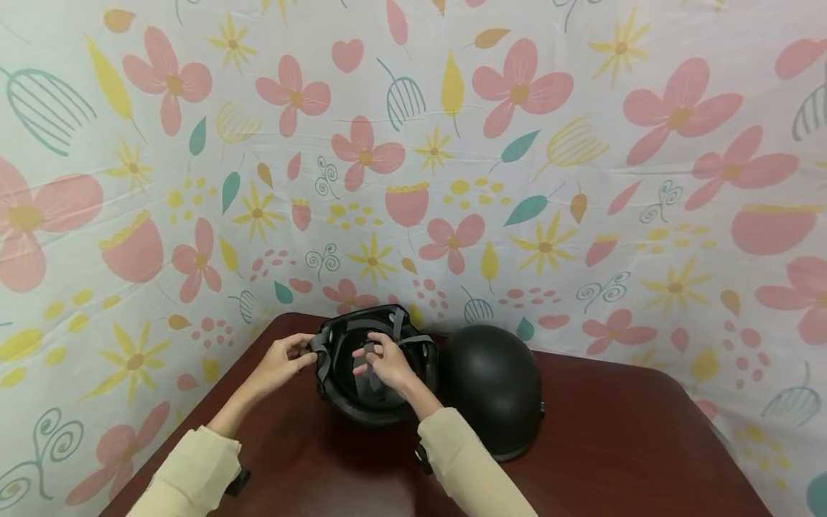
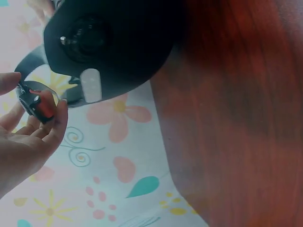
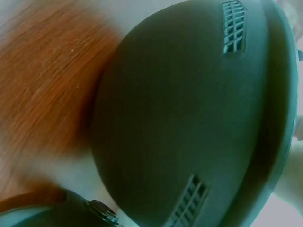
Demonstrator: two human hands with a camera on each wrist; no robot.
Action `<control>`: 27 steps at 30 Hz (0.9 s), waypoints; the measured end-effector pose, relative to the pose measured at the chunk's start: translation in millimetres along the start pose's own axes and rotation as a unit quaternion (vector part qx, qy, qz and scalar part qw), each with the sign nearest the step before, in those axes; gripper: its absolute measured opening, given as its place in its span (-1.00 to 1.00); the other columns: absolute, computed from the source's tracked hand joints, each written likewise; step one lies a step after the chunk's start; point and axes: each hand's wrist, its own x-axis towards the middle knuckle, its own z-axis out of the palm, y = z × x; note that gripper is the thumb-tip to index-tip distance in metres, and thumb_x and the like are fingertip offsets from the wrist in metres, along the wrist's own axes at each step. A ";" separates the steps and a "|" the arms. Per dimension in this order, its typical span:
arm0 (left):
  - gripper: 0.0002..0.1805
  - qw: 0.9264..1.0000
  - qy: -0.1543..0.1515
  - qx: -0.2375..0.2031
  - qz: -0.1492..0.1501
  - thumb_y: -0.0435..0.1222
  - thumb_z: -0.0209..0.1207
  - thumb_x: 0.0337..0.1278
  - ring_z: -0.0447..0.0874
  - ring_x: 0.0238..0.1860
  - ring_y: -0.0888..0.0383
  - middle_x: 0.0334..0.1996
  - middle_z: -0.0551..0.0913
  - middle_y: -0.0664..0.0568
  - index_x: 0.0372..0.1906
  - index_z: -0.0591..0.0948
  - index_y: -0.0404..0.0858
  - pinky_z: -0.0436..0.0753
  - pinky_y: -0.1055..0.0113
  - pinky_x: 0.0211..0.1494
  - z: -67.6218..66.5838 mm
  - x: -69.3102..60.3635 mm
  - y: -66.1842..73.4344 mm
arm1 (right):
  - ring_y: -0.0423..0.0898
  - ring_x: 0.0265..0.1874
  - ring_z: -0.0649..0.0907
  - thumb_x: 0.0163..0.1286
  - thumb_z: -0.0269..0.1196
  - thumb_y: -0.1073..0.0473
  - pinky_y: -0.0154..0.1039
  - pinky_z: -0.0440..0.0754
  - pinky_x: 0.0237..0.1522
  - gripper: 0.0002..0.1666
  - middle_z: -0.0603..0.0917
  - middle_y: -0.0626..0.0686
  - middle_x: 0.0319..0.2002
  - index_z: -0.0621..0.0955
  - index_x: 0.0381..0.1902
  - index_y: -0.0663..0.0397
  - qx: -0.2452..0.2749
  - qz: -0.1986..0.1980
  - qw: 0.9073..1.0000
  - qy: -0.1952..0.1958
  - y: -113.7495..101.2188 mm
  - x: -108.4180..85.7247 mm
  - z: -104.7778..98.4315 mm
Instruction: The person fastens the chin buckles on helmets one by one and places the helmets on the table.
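Observation:
A black helmet (image 1: 375, 413) lies with its hollow side facing up and toward me, grey straps (image 1: 323, 355) hanging at its rim. At its left edge my left hand (image 1: 284, 359) pinches a strap buckle; the left wrist view shows this black-and-orange buckle (image 2: 35, 106) between thumb and fingers. My right hand (image 1: 390, 366) is over the helmet's hollow, with a grey strap between its fingers; its grip is partly hidden. In the right wrist view, a dark helmet shell (image 3: 184, 109) with mesh vents hides most of that hand.
A second black helmet (image 1: 494, 388) stands dome up, right beside the first one. Both are on a dark red-brown wooden table (image 1: 620, 431). A flower-patterned cloth (image 1: 452, 179) hangs behind and at the left of the table.

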 end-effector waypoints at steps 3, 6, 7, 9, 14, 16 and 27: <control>-0.55 1.000 0.013 0.020 0.010 -0.37 0.15 0.30 0.58 -0.29 0.20 -0.17 0.61 -0.24 0.25 0.45 -0.42 0.51 0.38 -0.28 1.2 2.0 4.6 | 0.09 -0.14 0.75 0.51 -0.07 0.38 -0.31 0.50 -0.34 -0.38 0.70 0.17 -0.06 0.08 0.47 0.22 0.014 0.002 1.000 0.002 1.9 -1.8 -2.1; -0.48 0.999 0.024 0.013 0.018 -0.37 0.16 0.29 0.57 -0.27 0.17 -0.19 0.58 -0.21 0.32 0.37 -0.37 0.52 0.36 -0.24 2.9 3.7 10.1 | -0.01 -0.31 0.75 0.45 -0.08 0.41 -0.08 0.55 0.08 -0.38 0.68 0.06 -0.30 0.08 0.43 0.23 0.041 0.004 0.999 0.010 2.7 -3.3 -4.7; -0.46 0.999 0.027 0.007 0.019 -0.37 0.17 0.29 0.55 -0.30 0.19 -0.20 0.57 -0.22 0.33 0.36 -0.36 0.52 0.36 -0.25 3.4 4.5 11.3 | -0.06 -0.36 0.74 0.43 -0.09 0.41 -0.02 0.48 0.18 -0.36 0.65 0.01 -0.36 0.06 0.43 0.21 0.047 0.006 0.999 0.010 3.1 -3.4 -5.6; -0.47 0.999 0.027 -0.010 0.025 -0.37 0.18 0.28 0.53 -0.35 0.24 -0.19 0.58 -0.25 0.31 0.38 -0.38 0.54 0.37 -0.28 4.6 5.7 13.7 | -0.17 -0.44 0.70 0.37 -0.10 0.40 0.05 0.43 0.25 -0.27 0.64 -0.07 -0.44 0.02 0.47 0.18 0.054 0.011 0.998 0.005 4.0 -3.4 -7.2; -0.57 0.998 0.029 -0.040 0.023 -0.39 0.18 0.28 0.50 -0.47 0.26 -0.17 0.57 -0.32 0.22 0.48 -0.42 0.56 0.39 -0.38 7.1 7.3 18.1 | -0.24 -0.54 0.67 0.27 -0.11 0.40 -0.04 0.56 0.12 -0.26 0.69 -0.08 -0.50 0.24 0.46 0.18 0.047 0.020 0.999 -0.004 5.6 -5.2 -9.8; -0.58 0.998 0.035 -0.051 0.015 -0.40 0.18 0.27 0.50 -0.48 0.23 -0.14 0.55 -0.34 0.21 0.49 -0.42 0.56 0.38 -0.39 8.0 7.9 19.9 | -0.23 -0.54 0.69 0.25 -0.11 0.42 -0.07 0.62 0.07 -0.33 0.73 -0.03 -0.45 0.43 0.35 0.18 0.047 0.022 0.999 0.001 6.3 -6.4 -10.7; -0.60 0.990 0.120 -0.075 -0.013 -0.43 0.25 0.18 0.32 -0.49 0.34 0.02 0.50 -0.25 0.14 0.58 -0.40 0.42 0.49 -0.37 14.7 10.7 32.7 | -0.22 -0.58 0.58 0.37 0.26 0.09 -0.19 0.65 -0.17 -0.66 0.59 -0.13 -0.58 0.51 -0.02 0.18 0.063 -0.024 0.997 0.029 9.1 -8.3 -14.6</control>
